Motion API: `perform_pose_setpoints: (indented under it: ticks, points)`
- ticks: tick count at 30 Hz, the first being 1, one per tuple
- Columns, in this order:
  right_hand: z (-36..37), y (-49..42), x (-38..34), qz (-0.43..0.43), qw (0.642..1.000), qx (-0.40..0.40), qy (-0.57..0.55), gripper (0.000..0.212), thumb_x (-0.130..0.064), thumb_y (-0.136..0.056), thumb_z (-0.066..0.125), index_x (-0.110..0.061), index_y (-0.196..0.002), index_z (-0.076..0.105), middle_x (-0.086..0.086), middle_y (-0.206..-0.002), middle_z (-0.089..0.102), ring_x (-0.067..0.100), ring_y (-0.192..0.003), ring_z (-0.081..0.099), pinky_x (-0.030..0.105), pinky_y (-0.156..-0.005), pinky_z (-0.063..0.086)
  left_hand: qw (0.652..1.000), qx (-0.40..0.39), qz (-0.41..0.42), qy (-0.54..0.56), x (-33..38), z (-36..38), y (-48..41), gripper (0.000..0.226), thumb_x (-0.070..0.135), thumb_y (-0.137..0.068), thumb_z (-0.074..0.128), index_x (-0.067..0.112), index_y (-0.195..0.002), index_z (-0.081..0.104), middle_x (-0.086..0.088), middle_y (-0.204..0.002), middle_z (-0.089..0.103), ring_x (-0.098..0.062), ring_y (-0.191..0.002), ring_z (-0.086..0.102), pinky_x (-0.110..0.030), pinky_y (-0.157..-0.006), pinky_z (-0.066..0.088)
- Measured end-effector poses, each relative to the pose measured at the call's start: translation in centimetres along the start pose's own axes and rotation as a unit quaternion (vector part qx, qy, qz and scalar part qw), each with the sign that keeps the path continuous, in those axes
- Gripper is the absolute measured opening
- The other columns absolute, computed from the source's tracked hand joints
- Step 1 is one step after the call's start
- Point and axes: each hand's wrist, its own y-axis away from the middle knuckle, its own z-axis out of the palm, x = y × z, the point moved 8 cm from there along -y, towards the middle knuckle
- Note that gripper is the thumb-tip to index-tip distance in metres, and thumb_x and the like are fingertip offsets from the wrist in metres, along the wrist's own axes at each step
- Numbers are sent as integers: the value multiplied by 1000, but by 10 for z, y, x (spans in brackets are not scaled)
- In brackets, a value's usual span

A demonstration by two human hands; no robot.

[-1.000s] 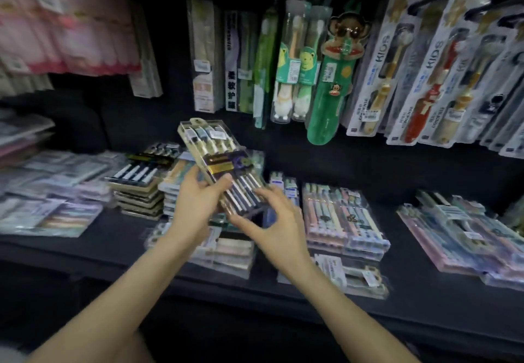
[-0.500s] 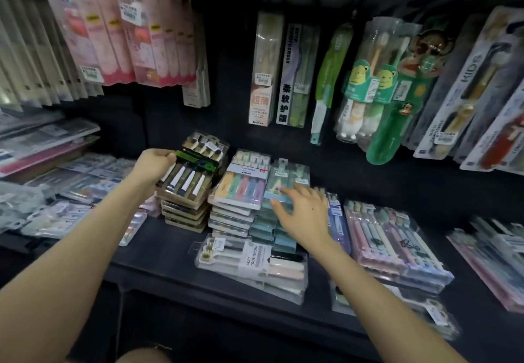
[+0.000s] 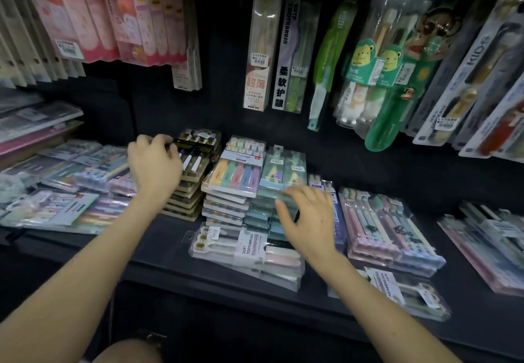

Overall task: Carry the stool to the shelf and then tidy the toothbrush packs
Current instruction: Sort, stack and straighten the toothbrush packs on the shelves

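A black and gold toothbrush pack (image 3: 200, 148) lies on top of a stack of like packs (image 3: 184, 202) on the dark shelf (image 3: 158, 239). My left hand (image 3: 154, 164) lies over the pack's left side, fingers curled around its edge. To the right are a pastel pack stack (image 3: 235, 174) and a teal pack stack (image 3: 283, 169). My right hand (image 3: 307, 220) is spread over the teal stack's front edge and holds nothing. No stool is in view.
Clear "soft toothbrush" packs (image 3: 246, 249) lie at the shelf's front edge. Pink multi-packs (image 3: 382, 229) sit to the right, and loose packs (image 3: 71, 175) spread across the left. Hanging kids' toothbrushes (image 3: 365, 78) and pink packs (image 3: 113, 22) fill the wall above.
My left hand carried the black and gold pack left and laid it flat on its stack. My right hand let go of it and dropped to the teal stack.
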Motion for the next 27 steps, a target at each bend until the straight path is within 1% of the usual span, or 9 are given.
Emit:
perform_pose_setpoints:
  ticks: [3, 6, 7, 9, 12, 15, 19, 24, 27]
  points:
    - [8, 36, -10, -48, 996, -76, 6, 39, -50, -88, 49, -19, -96, 72, -5, -93, 71, 16, -84, 64, 32, -78, 47, 994, -12, 75, 84, 23, -19, 67, 15, 13, -89, 55, 4, -93, 66, -14, -90, 60, -31, -85, 54, -34, -72, 34]
    - [34, 59, -6, -22, 968, -251, 20, 62, -68, -89, 36, -26, -127, 59, -4, -120, 64, 20, -107, 60, 36, -91, 43, 979, -79, 161, 101, 35, -16, 123, 30, 30, -86, 48, 7, -90, 68, -7, -87, 60, -25, -82, 55, -31, -71, 37]
    - [41, 64, -1, 7, 950, -313, 16, 65, -70, -88, 37, -29, -137, 49, -4, -130, 58, 20, -116, 54, 34, -96, 39, 972, -107, 185, 94, 38, -9, 137, 36, 35, -86, 45, 8, -92, 68, -5, -87, 60, -25, -82, 55, -31, -71, 39]
    - [45, 69, 2, 23, 922, -387, 25, 77, -72, -82, 47, -32, -146, 32, -4, -140, 47, 21, -124, 45, 33, -100, 36, 964, -150, 204, 81, 43, 0, 156, 41, 41, -85, 43, 11, -94, 68, -3, -89, 59, -25, -83, 56, -33, -71, 44]
    - [43, 77, 0, 7, 903, -428, 36, 91, -64, -76, 65, -32, -149, 21, 1, -140, 43, 26, -124, 43, 37, -100, 38, 969, -150, 178, 76, 49, -2, 173, 43, 41, -83, 41, 10, -92, 69, -3, -87, 59, -26, -80, 56, -34, -68, 45]
    - [39, 87, 1, 6, 903, -427, 44, 91, -51, -77, 71, -30, -149, 19, 6, -137, 42, 29, -121, 43, 39, -99, 39, 970, -156, 166, 81, 59, -6, 183, 44, 41, -83, 40, 10, -91, 69, -3, -88, 59, -26, -81, 56, -31, -66, 41]
    - [19, 95, 6, 53, 926, -373, -8, 84, -48, -79, 71, -28, -148, 26, 8, -132, 45, 29, -120, 43, 38, -99, 37, 965, -156, 182, 110, 83, -19, 186, 43, 41, -83, 41, 11, -92, 70, -1, -90, 58, -25, -84, 56, -30, -70, 39]
    - [-51, 103, 26, 119, 951, -277, -62, 85, -51, -75, 73, -32, -146, 30, -2, -123, 49, 19, -115, 45, 27, -95, 35, 951, -91, 258, 142, 140, -56, 192, 35, 32, -85, 48, 6, -95, 69, -6, -92, 60, -23, -88, 54, -24, -78, 35]
    - [-109, 111, 50, 155, 960, -221, -69, 83, -49, -74, 74, -37, -145, 31, -12, -126, 48, 7, -114, 42, 15, -92, 32, 941, -51, 278, 186, 177, -70, 197, 31, 26, -85, 51, 3, -97, 68, -9, -94, 61, -23, -91, 54, -22, -82, 33]
